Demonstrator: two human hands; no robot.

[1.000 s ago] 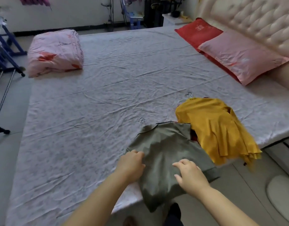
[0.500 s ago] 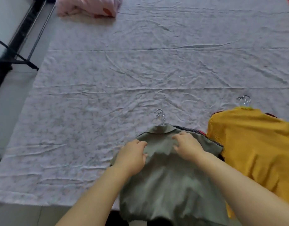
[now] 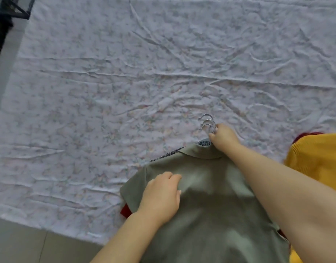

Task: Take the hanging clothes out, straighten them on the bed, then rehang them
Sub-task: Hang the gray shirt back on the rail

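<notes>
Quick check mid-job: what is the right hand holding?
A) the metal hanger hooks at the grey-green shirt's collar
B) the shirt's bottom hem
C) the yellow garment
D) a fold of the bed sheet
A: the right hand grips the metal hanger hooks just above the collar of the grey-green shirt, while the left hand rests on the shirt's front.

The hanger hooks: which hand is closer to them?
Right. The right hand pinches the hanger hooks at their base; the left hand rests on the grey shirt, farther back toward the person.
</notes>
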